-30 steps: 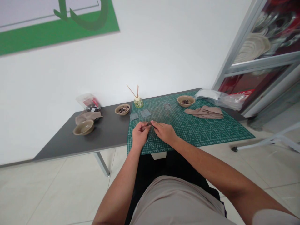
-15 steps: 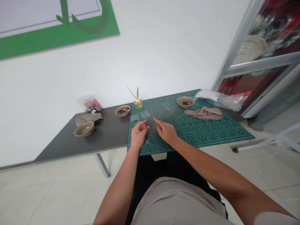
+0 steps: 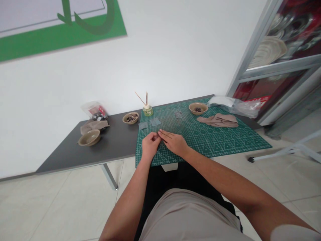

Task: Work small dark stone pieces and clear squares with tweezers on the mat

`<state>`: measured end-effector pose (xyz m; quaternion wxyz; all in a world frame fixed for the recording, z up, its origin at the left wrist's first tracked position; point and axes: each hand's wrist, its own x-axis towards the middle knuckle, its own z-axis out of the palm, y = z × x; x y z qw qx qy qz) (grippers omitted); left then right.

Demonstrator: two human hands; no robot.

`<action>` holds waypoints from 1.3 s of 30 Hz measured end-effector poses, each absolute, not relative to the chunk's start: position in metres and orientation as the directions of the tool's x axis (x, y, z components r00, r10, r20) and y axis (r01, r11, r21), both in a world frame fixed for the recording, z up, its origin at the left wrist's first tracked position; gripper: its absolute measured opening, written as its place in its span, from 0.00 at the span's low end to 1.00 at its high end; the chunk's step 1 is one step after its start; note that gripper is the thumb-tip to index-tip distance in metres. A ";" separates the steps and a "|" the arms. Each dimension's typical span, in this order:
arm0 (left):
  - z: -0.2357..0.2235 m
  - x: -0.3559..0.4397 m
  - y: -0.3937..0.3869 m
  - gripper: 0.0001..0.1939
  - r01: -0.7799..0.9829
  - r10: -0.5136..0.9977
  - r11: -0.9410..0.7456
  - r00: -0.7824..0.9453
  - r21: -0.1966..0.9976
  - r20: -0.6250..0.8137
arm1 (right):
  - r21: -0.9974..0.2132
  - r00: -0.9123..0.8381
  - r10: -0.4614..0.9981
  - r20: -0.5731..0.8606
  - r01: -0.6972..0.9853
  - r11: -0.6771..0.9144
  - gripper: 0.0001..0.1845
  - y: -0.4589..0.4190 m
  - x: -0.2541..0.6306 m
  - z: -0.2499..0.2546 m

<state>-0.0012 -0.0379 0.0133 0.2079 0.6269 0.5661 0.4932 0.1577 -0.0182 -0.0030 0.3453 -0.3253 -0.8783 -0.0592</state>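
Observation:
My left hand (image 3: 150, 144) and my right hand (image 3: 174, 143) meet over the near left part of the green cutting mat (image 3: 205, 134). The fingers of my left hand are curled in a pinch. My right hand's fingers are pressed together, their tips against those of the left. Whatever small thing lies between the fingertips is hidden. Just beyond my hands are two small translucent squares, one on the left (image 3: 143, 126) and one beside it (image 3: 155, 122). A third, greyer square (image 3: 178, 114) lies farther back on the mat.
A bowl of small mixed pieces (image 3: 130, 118) stands left of a reed diffuser (image 3: 147, 110). Another bowl (image 3: 198, 108) holds dark pieces, near a crumpled brown cloth (image 3: 218, 120) and a plastic bag (image 3: 233, 105). Farther left are a third bowl (image 3: 89, 138) and a clear packet (image 3: 96, 112).
My hands, apart before, have come together at the fingertips. The right one moved left, and the left one's fingers closed further. A thin dark item at my right fingertips is now hidden.

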 end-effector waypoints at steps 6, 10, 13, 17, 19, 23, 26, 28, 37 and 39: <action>0.013 0.001 -0.039 0.08 0.457 0.926 -0.242 -0.154 0.856 0.344 | -0.168 -0.511 0.588 0.626 0.649 0.742 0.25 -0.019 0.157 -0.003; 0.014 0.001 -0.039 0.08 0.454 0.920 -0.240 -0.175 0.858 0.350 | -0.144 -0.552 0.550 0.627 0.611 0.778 0.27 -0.017 0.157 -0.004; 0.014 0.001 -0.040 0.08 0.413 0.923 -0.239 -0.185 0.879 0.338 | -0.178 -0.511 0.601 0.615 0.652 0.737 0.27 -0.017 0.158 -0.003; 0.013 0.000 -0.040 0.09 0.403 0.921 -0.246 -0.185 0.881 0.342 | -0.153 -0.542 0.568 0.619 0.626 0.764 0.26 -0.018 0.159 -0.003; 0.012 0.000 -0.039 0.09 0.390 0.921 -0.252 -0.184 0.885 0.343 | -0.159 -0.548 0.568 0.614 0.619 0.769 0.26 -0.018 0.159 -0.002; 0.007 -0.001 -0.037 0.10 0.273 0.927 -0.257 -0.200 0.927 0.316 | -0.222 -0.472 0.653 0.592 0.684 0.695 0.26 -0.019 0.158 0.000; 0.006 -0.001 -0.037 0.09 0.302 0.928 -0.259 -0.185 0.918 0.323 | -0.195 -0.511 0.621 0.594 0.658 0.727 0.27 -0.020 0.158 0.002; 0.007 -0.001 -0.037 0.08 0.317 0.931 -0.258 -0.169 0.913 0.322 | -0.186 -0.527 0.606 0.595 0.644 0.742 0.28 -0.020 0.159 0.002; 0.005 -0.002 -0.034 0.09 0.186 0.935 -0.290 -0.153 0.939 0.319 | -0.212 -0.513 0.621 0.593 0.645 0.734 0.26 -0.021 0.160 0.002; 0.005 -0.003 -0.035 0.09 0.184 0.933 -0.299 -0.147 0.936 0.327 | -0.224 -0.500 0.632 0.592 0.652 0.725 0.26 -0.022 0.160 0.002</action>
